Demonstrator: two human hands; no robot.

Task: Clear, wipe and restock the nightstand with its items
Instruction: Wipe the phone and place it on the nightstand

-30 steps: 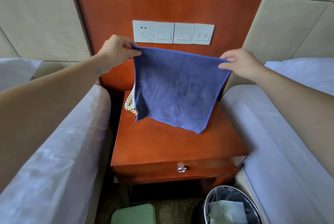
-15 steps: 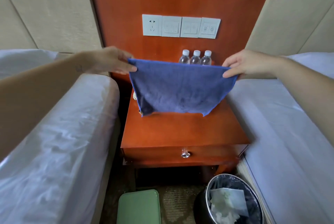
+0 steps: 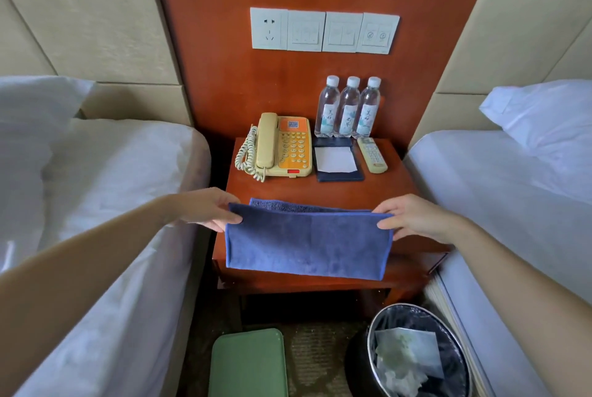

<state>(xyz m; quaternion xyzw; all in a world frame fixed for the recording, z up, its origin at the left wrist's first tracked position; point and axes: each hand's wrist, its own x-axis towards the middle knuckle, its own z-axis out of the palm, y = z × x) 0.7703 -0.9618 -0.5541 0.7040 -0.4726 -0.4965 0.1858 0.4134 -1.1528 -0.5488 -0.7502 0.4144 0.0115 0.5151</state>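
**A:** From the head view, where is the cloth?

**B:** The blue cloth (image 3: 307, 243) is folded double and stretched between both hands over the front part of the nightstand (image 3: 378, 191). Its lower edge hangs in front of the nightstand's front face. A strip of the rear layer shows just behind the top edge.

**A:** And the fingers?

**B:** The left hand (image 3: 205, 209) pinches the top left corner, with the thumb on the near side and the fingers curled behind. The right hand (image 3: 416, 220) pinches the top right corner the same way. I cannot tell whether the cloth touches the wood.

**A:** What stands on top?

**B:** At the back left is a phone (image 3: 282, 146) with its coiled cord at its left side. Three bottles (image 3: 347, 106) stand upright in a row against the wall panel at the back right. In front of them lies a notepad (image 3: 336, 159), and just to its right a remote (image 3: 371, 154). All are well apart from the cloth.

**A:** Around it?

**B:** A bed (image 3: 112, 188) is on the left and another bed (image 3: 512, 188) on the right, both with white sheets. A row of switches (image 3: 323, 31) is on the panel above. On the floor are a lined bin (image 3: 355, 361) with paper inside and, to its left, a green box (image 3: 248, 363).
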